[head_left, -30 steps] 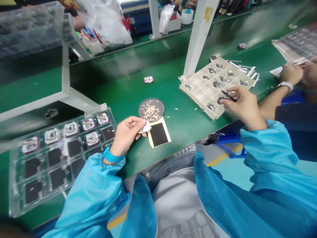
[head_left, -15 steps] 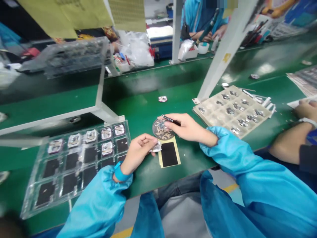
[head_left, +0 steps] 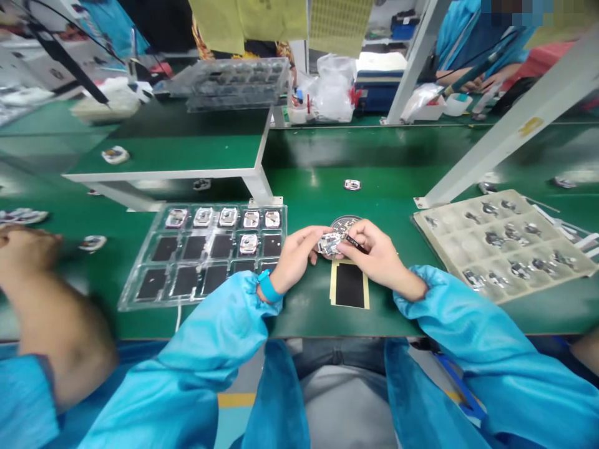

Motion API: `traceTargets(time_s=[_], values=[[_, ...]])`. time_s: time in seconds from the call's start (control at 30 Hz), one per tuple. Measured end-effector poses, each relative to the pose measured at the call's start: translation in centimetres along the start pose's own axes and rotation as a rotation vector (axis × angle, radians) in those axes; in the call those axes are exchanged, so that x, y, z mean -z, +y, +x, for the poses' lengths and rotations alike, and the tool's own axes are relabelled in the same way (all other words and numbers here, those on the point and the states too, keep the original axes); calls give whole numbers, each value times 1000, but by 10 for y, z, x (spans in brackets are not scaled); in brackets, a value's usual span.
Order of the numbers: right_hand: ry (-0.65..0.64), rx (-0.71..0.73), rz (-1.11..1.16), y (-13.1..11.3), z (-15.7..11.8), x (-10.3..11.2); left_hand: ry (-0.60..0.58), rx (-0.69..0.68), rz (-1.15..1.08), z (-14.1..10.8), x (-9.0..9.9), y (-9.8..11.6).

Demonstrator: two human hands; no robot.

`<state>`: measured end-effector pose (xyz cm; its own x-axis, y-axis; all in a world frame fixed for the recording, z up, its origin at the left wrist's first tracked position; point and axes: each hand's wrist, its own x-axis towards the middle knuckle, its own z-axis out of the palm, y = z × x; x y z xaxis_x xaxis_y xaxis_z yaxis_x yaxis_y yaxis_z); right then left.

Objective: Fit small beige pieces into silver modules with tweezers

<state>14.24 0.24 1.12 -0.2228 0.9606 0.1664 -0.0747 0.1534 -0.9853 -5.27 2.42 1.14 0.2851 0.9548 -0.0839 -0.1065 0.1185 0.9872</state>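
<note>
My left hand [head_left: 298, 254] pinches a small silver square watch-like case [head_left: 328, 243] by its left side. My right hand [head_left: 374, 254] is closed around a slim black tool [head_left: 356, 243] with white lettering, its fingertips at the right edge of the case. The tool's tip is hidden, and whether it grips a part I cannot tell. Behind the hands lies a round dark dish [head_left: 345, 222] of small parts, partly covered by them. Just below them a black rectangular pad [head_left: 350, 287] on yellowish backing lies on the green bench [head_left: 304, 318].
Left stands a clear compartment tray [head_left: 132, 277] with several similar cases along its back row. A beige tray [head_left: 453, 252] of small metal parts lies right. A raised shelf [head_left: 187, 149] and slanted white post [head_left: 486, 131] frame the bench. A co-worker's arm [head_left: 56, 305] is far left.
The view has turned left. My right hand has moved from the dish to the case in my left hand, bringing the black tool along; the two hands now meet.
</note>
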Motion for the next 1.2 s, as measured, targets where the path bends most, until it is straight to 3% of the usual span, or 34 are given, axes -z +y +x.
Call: traceTargets(time_s=[0.3, 0.47, 0.8, 0.97, 1.07, 1.2], values=[[67, -46, -11, 4, 2, -3, -23, -129, 138, -5, 0, 4], [96, -47, -9, 2, 4, 0, -102, -146, 147, -6, -4, 1], [105, -66, -46, 4, 5, 5, -27, -198, 394, -2, -6, -7], [170, -8, -194, 11, 3, 5, -73, -134, 119, 1, -3, -15], [166, 33, -147, 17, 4, 3, -119, -86, -35, 2, -3, -14], [124, 48, -88, 21, 5, -2, -142, -69, -84, 0, -4, -11]])
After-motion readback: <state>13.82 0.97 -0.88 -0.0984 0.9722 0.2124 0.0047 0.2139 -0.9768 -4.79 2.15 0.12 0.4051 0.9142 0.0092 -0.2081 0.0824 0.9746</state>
